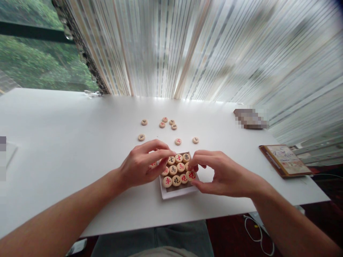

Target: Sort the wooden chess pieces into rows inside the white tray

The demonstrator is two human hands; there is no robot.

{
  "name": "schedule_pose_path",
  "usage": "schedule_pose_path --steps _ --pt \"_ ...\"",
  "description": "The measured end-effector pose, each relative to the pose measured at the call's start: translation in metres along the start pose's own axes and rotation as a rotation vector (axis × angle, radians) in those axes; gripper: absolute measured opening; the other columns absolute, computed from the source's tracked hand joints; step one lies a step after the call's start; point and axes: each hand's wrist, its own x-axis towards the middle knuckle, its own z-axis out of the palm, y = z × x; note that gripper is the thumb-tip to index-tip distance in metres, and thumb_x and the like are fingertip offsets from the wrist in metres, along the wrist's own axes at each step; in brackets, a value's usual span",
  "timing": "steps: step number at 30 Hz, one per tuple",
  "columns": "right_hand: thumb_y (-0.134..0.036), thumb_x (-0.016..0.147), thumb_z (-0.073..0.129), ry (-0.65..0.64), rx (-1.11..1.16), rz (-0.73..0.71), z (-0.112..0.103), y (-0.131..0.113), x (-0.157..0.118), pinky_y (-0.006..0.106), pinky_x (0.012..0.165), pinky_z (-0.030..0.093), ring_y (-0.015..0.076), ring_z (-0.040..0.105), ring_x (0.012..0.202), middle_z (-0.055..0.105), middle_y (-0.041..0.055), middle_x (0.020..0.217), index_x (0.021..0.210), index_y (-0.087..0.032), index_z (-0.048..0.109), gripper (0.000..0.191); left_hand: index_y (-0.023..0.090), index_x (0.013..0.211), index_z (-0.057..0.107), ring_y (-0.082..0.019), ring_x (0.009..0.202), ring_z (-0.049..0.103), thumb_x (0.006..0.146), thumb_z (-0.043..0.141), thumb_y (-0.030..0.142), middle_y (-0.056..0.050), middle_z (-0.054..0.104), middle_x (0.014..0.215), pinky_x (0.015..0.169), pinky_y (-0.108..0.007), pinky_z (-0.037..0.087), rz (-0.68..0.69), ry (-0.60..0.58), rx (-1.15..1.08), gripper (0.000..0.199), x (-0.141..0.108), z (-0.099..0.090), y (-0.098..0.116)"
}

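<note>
A shallow white box [175, 194] near the table's front edge holds rows of round wooden xiangqi pieces with red and black characters. My left hand [146, 160] curls over the box's far left corner, its thumb and fingers bent. A red-marked piece [153, 164] shows in the gap inside that hand, partly covered by the fingers. At the box's right side, my right hand [214, 171] has thumb and fingertips around a red cannon piece [191, 175] in the near right corner. This piece sits slightly higher than its neighbours. My right fingers hide part of the piece behind it.
Several loose pieces lie on the white table [93, 142] beyond the box, among them a red-marked piece [178, 141] and a black-marked piece [195, 140]. A brown-edged flat case [285, 160] lies at the right edge. Striped curtains [160, 46] hang along the back.
</note>
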Motion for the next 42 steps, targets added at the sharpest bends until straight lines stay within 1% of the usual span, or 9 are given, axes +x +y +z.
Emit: schedule_pose_path --steps 6,14,21,26,32,42 --pt "-0.012 0.09 0.072 -0.041 -0.015 0.011 0.01 0.004 -0.006 0.025 0.073 0.046 0.0148 0.06 0.078 0.066 0.0027 0.09 0.095 -0.018 0.069 0.008 0.014 0.115 0.075 -0.018 0.089 0.076 0.091 0.069 0.001 -0.011 0.077 0.102 0.079 -0.027 0.063 -0.005 -0.012 0.002 0.028 0.0 0.0 0.0" --pt "-0.015 0.092 0.073 -0.079 -0.087 0.017 0.019 0.012 -0.006 0.029 0.075 0.047 0.0186 0.06 0.082 0.066 0.0052 0.092 0.1 -0.017 0.072 0.009 0.015 0.114 0.074 -0.018 0.089 0.076 0.092 0.069 0.002 -0.011 0.077 0.101 0.079 -0.027 0.063 -0.01 -0.011 0.005 0.027 0.0 0.001 0.0" --pt "-0.016 0.094 0.072 -0.057 -0.1 -0.016 0.02 0.014 -0.006 0.029 0.073 0.046 0.0181 0.059 0.079 0.065 0.0046 0.089 0.101 -0.016 0.073 0.006 0.016 0.114 0.075 -0.018 0.09 0.076 0.091 0.069 0.002 -0.01 0.077 0.102 0.08 -0.027 0.063 -0.026 -0.023 -0.005 0.028 -0.002 0.001 0.0" --pt "-0.018 0.095 0.074 -0.048 -0.111 -0.027 0.021 0.016 -0.006 0.029 0.073 0.046 0.0181 0.06 0.08 0.066 0.0047 0.09 0.101 -0.017 0.074 0.006 0.015 0.115 0.075 -0.018 0.089 0.076 0.091 0.069 0.002 -0.01 0.077 0.102 0.08 -0.026 0.063 -0.012 -0.012 -0.009 0.028 -0.002 0.001 -0.001" --pt "-0.02 0.098 0.071 -0.037 -0.116 -0.047 0.022 0.016 -0.005 0.029 0.073 0.047 0.0181 0.061 0.079 0.068 0.0053 0.089 0.101 -0.018 0.074 0.004 0.017 0.114 0.074 -0.018 0.089 0.076 0.092 0.069 0.003 -0.009 0.077 0.102 0.079 -0.027 0.064 -0.024 -0.018 -0.002 0.027 0.0 0.0 0.0" --pt "-0.018 0.096 0.074 -0.049 -0.128 -0.042 0.018 0.012 -0.005 0.028 0.072 0.047 0.0182 0.062 0.079 0.069 0.0056 0.09 0.101 -0.017 0.075 0.005 0.019 0.115 0.074 -0.017 0.088 0.076 0.093 0.068 0.004 -0.008 0.077 0.101 0.078 -0.027 0.064 -0.026 -0.018 0.008 0.027 0.0 0.0 0.0"
